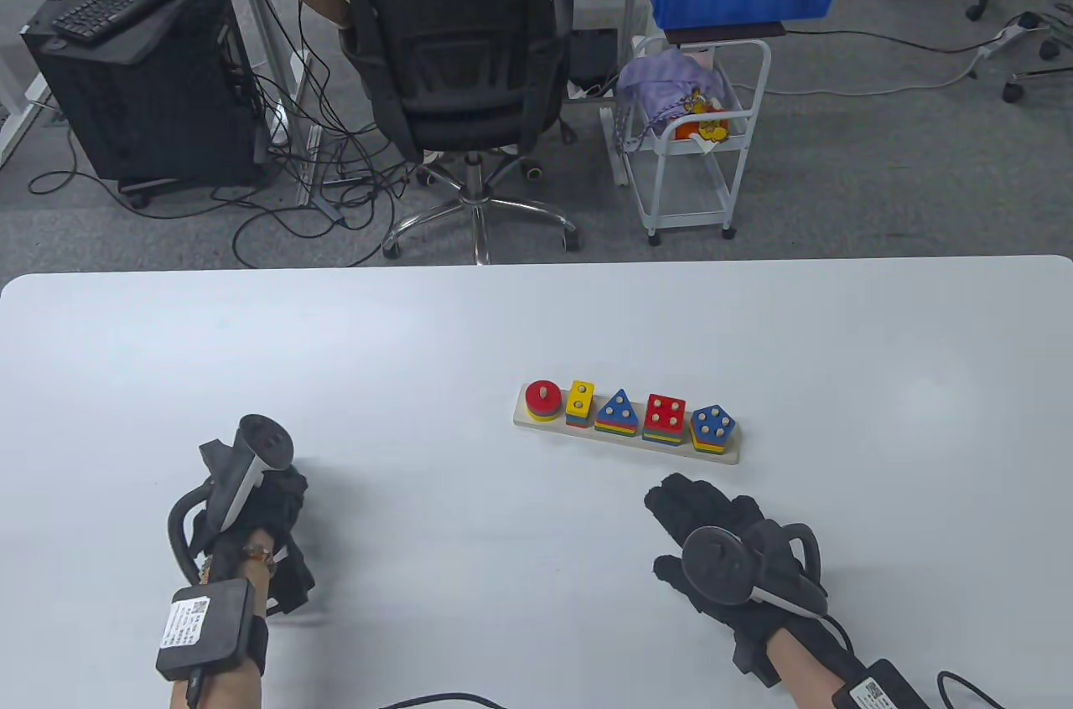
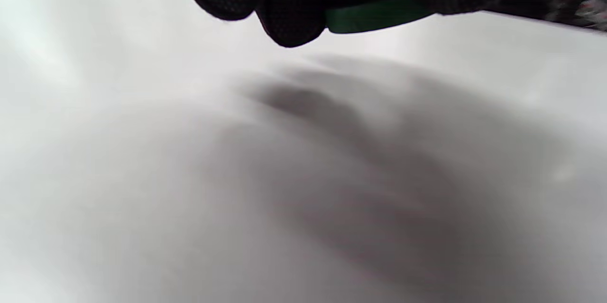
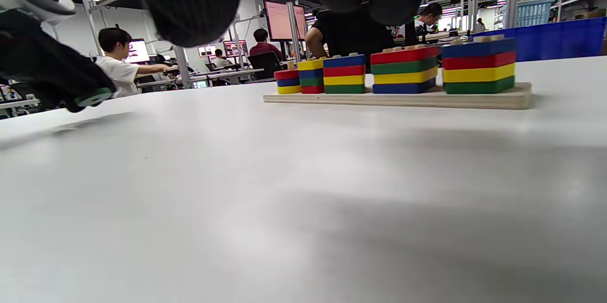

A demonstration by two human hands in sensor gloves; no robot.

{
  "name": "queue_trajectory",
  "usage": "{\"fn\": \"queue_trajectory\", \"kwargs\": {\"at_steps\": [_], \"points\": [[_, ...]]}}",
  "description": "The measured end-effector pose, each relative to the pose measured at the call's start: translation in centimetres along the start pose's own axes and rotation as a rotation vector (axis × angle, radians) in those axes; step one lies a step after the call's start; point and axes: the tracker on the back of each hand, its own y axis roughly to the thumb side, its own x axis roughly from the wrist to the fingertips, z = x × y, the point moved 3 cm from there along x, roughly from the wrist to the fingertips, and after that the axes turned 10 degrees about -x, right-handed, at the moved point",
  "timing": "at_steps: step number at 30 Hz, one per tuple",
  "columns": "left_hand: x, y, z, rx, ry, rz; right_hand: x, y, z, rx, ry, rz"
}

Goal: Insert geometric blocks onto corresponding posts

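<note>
Nearly everything is already stacked. On the white table (image 1: 536, 323) a pale wooden peg board (image 1: 624, 441) lies right of centre, carrying five towers of coloured blocks: a red round stack (image 1: 542, 399), a yellow rectangle stack (image 1: 580, 401), a blue triangle stack (image 1: 618, 410), a red square stack (image 1: 665, 416) and a blue pentagon stack (image 1: 713, 426). In the right wrist view the round tower shows three layers while its neighbours show four, so one round block seems to be missing.

The left hand (image 1: 251, 525) hovers at the near left of the table, well apart from the board, its fingers (image 2: 289, 23) curled round a flat green piece (image 2: 374, 16). Only an edge of the piece shows, so its shape cannot be confirmed; it is probably the missing green disc. The right hand (image 1: 721, 550) rests near the board's front edge, fingers straight and relaxed, holding nothing.

To seat the piece well, the left hand would need to carry it across to the round stack at the board's left end, keep it level, line its centre hole up over the single peg, and lower it straight down without tilting. The free right hand could press on the board's rim to stop it sliding. A loose pinch at the disc's edge keeps the hole clear.
</note>
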Motion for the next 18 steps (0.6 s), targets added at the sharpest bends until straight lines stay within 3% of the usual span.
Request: {"fn": "queue_trajectory", "kwargs": {"at_steps": [4, 8, 12, 18], "points": [[-3.7, 5.8, 2.1, -0.193, -0.164, 0.255, -0.2, 1.1, 0.5, 0.052, -0.041, 0.035], [-8.9, 12.2, 6.2, -0.454, -0.462, 0.474, -0.8, 2.7, 1.7, 0.142, -0.161, 0.082], [-12.9, 15.9, 9.9, -0.616, -0.711, 0.581, -1.6, 4.1, 3.0, 0.249, -0.288, 0.117], [-16.1, 18.1, 12.9, -0.812, -0.854, 0.57, -2.6, 4.9, 4.3, 0.267, -0.429, 0.102]]}}
